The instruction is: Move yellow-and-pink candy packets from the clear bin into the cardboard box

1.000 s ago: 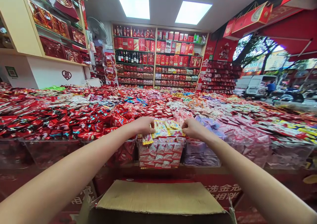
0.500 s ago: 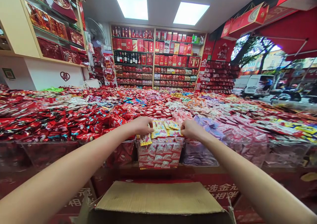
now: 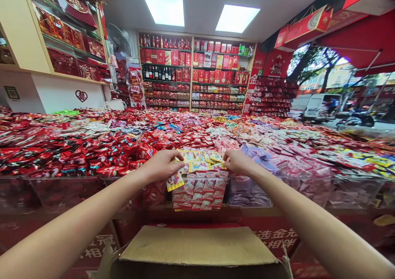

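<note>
A clear bin (image 3: pixel 200 194) holds stacked pink and yellow packets printed with a cartoon cat. My left hand (image 3: pixel 166 163) is at the bin's upper left, its fingers pinched on a yellow packet (image 3: pixel 175 182) that hangs over the left rim. At the upper right of the bin, my right hand (image 3: pixel 237 162) has its fingers closed at the edge of the yellow packets (image 3: pixel 202 163) on top; its fingertips touch a packet corner, but whether they grip it is hard to tell.
An open cardboard box (image 3: pixel 200 246) stands below the bin. Red packets (image 3: pixel 77 155) are heaped at left, purple packets (image 3: pixel 256 157) at right. Stocked shelves (image 3: pixel 193 73) line the back wall, and a street with a van (image 3: pixel 316 105) shows at right.
My left hand has moved left and slightly down with the yellow packet, which now hangs further outside the rim. My right hand has shifted slightly left.
</note>
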### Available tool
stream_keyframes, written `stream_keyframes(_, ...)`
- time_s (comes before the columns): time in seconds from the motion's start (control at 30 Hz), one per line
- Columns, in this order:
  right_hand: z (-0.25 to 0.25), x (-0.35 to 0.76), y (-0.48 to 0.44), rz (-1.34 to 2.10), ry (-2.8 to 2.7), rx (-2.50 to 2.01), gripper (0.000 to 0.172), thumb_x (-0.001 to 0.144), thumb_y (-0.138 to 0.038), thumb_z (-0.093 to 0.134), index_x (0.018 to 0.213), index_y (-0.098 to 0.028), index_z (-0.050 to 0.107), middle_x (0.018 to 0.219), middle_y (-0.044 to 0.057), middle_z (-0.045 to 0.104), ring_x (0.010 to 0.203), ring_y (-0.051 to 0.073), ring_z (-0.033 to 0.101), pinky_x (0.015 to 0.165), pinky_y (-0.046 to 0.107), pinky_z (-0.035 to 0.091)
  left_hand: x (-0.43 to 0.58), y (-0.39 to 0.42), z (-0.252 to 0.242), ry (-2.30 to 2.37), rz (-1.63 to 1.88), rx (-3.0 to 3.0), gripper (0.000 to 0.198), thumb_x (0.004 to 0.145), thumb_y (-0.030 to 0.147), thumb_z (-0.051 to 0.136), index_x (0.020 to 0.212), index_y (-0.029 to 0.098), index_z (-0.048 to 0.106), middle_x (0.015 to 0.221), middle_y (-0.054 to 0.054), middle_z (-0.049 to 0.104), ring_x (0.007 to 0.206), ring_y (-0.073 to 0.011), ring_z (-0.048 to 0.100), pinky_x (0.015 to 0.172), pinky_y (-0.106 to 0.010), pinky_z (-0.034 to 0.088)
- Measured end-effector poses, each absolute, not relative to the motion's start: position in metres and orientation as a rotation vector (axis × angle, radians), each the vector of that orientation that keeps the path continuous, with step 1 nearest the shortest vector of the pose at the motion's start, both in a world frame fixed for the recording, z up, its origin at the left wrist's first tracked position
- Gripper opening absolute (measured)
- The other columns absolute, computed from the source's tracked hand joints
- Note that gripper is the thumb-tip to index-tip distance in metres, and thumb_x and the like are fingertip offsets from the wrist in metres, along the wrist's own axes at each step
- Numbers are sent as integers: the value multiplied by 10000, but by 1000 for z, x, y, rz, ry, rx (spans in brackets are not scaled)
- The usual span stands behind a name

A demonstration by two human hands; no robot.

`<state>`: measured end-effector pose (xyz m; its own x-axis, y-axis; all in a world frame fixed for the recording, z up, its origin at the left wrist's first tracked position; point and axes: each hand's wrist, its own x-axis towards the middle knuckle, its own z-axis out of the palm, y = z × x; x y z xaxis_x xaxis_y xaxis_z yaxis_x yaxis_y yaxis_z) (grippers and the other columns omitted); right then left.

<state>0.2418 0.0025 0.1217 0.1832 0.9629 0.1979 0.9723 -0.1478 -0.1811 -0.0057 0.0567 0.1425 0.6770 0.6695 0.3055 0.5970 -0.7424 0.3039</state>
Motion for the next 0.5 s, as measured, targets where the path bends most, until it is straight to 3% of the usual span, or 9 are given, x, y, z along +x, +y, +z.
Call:
stream_keyframes(0.13,124,233,-14,-165,-1783,-2056,128,724,-191,476,756,-149,593,710,59,630,630,135,543,536,214,328,-16,38,130,942,792,2465,295,747,413,441,876,183,575,753,11,608,685,-131,543,578,-191,398)
stream_keyframes(0.2,123,215,-33,-170,-1774,-1849,186,771,-248,435,718,-152,585,683,47,613,616,129,521,545,222,329,-16,24,122,888,877,2312,299,750,408,454,916,181,556,783,4,605,688,-129,545,588,-194,411)
stream_keyframes(0.33,107,168,-73,419,-1869,-1448,262,765,-390,458,787,-160,580,664,11,585,591,111,490,522,209,357,-7,-3,105,759,1021,2053,250,737,352,512,918,184,545,783,7,578,713,-120,528,627,-199,427)
stream_keyframes(0.5,77,142,-88,867,-1623,-1246,241,762,-374,474,710,-146,529,615,-4,532,544,89,481,508,199,387,0,-21,84,668,1002,1578,178,688,302,592,793,169,541,666,40,529,572,-73,496,525,-177,429)
